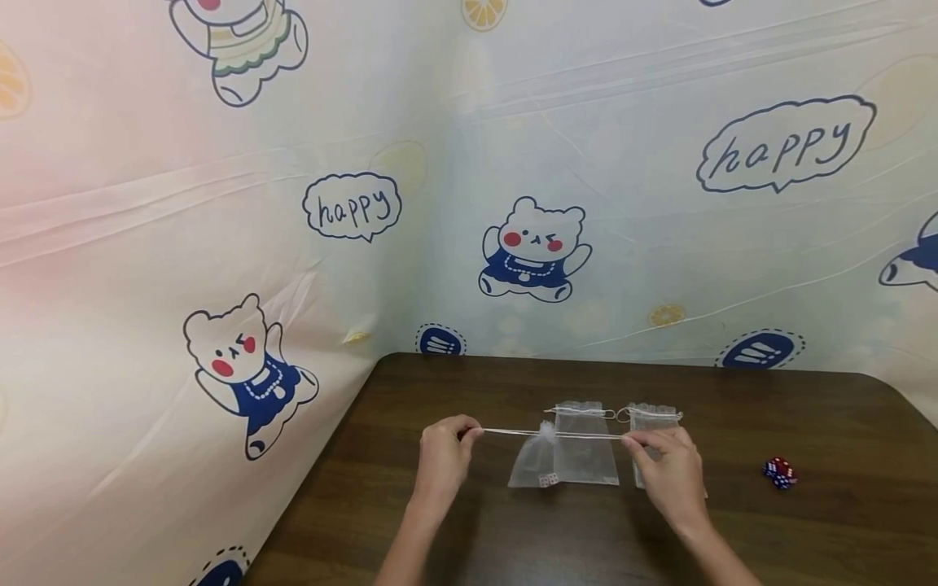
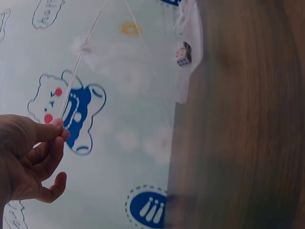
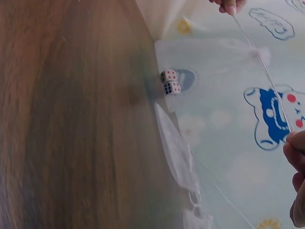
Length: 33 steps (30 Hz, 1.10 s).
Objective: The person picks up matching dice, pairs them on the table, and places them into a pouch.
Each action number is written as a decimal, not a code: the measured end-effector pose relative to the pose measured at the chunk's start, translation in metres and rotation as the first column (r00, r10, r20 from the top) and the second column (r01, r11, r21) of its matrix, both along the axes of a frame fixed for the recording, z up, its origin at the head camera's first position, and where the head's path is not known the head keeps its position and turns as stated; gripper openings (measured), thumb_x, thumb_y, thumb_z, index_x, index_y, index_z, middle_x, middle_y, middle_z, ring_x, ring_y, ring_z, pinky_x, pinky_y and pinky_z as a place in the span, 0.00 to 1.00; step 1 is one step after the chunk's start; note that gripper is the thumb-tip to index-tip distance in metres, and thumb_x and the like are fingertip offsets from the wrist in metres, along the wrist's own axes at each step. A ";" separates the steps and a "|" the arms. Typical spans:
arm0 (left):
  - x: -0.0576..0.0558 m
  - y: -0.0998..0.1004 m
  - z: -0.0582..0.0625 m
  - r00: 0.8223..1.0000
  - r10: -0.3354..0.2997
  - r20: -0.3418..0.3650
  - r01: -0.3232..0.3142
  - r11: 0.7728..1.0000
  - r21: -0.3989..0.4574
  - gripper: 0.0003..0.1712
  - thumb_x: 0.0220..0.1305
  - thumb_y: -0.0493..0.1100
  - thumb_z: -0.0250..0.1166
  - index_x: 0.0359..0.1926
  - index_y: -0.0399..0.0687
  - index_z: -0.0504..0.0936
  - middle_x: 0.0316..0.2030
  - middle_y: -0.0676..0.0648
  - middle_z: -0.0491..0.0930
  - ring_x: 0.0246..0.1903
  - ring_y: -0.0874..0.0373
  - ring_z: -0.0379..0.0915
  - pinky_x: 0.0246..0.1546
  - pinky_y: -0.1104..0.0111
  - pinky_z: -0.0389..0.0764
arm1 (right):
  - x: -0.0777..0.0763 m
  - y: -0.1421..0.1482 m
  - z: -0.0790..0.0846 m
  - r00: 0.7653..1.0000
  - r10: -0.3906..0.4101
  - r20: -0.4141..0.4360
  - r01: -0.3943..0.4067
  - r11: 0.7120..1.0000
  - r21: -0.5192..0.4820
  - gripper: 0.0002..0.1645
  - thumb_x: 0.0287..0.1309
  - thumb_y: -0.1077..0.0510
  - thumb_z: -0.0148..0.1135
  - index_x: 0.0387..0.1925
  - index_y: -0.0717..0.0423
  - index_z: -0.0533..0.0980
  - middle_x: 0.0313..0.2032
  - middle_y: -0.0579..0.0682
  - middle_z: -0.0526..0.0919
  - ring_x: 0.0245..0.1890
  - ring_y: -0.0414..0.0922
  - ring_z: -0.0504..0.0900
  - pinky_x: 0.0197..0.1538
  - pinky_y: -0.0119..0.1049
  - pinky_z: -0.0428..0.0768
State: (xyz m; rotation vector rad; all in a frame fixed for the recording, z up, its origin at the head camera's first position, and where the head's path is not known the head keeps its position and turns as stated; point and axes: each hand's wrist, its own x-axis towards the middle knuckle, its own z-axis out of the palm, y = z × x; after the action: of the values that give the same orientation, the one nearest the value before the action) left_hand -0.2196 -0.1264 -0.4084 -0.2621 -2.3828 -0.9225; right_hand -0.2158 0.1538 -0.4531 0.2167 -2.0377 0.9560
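Observation:
A sheer white drawstring pouch (image 1: 531, 464) hangs from its taut cords, its neck gathered into a small ruffle. White dice (image 3: 170, 82) with red and dark pips lie in its bottom. My left hand (image 1: 443, 456) pinches the cord (image 2: 72, 81) between thumb and forefinger on the left. On the other side, my right hand (image 1: 670, 472) pinches the opposite cord end, so the string runs nearly straight between both hands. Behind the pouch, a second flat organza pouch (image 1: 586, 456) lies on the table, and a third pouch (image 1: 655, 417) is partly hidden by my right hand.
A small cluster of red and blue dice (image 1: 780, 473) sits on the dark wooden table (image 1: 828, 537) to the right. A patterned curtain (image 1: 623, 163) with bears and "happy" bubbles stands along the table's back and left edges.

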 end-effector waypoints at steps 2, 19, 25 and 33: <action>-0.001 -0.006 0.001 1.000 0.020 0.006 -0.020 1.000 0.006 0.04 0.50 0.34 0.70 0.23 0.44 0.83 0.20 0.52 0.78 0.19 0.65 0.67 0.19 0.73 0.71 | -0.001 -0.006 -0.001 1.000 0.017 -0.006 -0.017 1.000 0.023 0.08 0.33 0.71 0.74 0.20 0.59 0.83 0.18 0.48 0.81 0.26 0.40 0.68 0.31 0.34 0.62; -0.020 -0.032 -0.007 0.990 0.135 0.031 -0.136 0.990 0.039 0.04 0.50 0.33 0.69 0.23 0.41 0.83 0.18 0.48 0.78 0.16 0.62 0.66 0.16 0.71 0.69 | -0.025 -0.037 -0.002 0.988 0.091 0.124 -0.105 0.988 0.112 0.04 0.40 0.65 0.72 0.22 0.57 0.84 0.21 0.46 0.83 0.25 0.44 0.70 0.36 0.44 0.66; -0.030 -0.030 -0.017 0.987 0.161 0.022 -0.162 0.985 0.056 0.04 0.51 0.33 0.70 0.23 0.41 0.84 0.18 0.50 0.78 0.16 0.63 0.68 0.16 0.71 0.71 | -0.035 -0.040 -0.003 0.978 0.071 0.198 -0.094 0.989 0.111 0.02 0.43 0.63 0.71 0.24 0.58 0.84 0.20 0.48 0.83 0.23 0.45 0.68 0.36 0.47 0.67; -0.045 -0.023 -0.033 0.979 0.202 -0.023 -0.201 0.978 0.065 0.04 0.49 0.32 0.70 0.22 0.41 0.83 0.16 0.51 0.78 0.15 0.62 0.70 0.20 0.67 0.72 | -0.047 -0.045 -0.008 0.962 0.036 0.269 -0.060 0.995 0.085 0.05 0.47 0.59 0.70 0.24 0.57 0.85 0.20 0.48 0.83 0.26 0.49 0.72 0.37 0.49 0.66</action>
State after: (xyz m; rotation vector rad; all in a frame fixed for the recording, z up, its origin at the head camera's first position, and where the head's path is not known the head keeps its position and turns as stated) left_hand -0.2641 -0.1490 -0.4412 -0.0088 -2.2991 -0.8890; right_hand -0.2624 0.1087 -0.4609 0.1954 -2.3368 0.9642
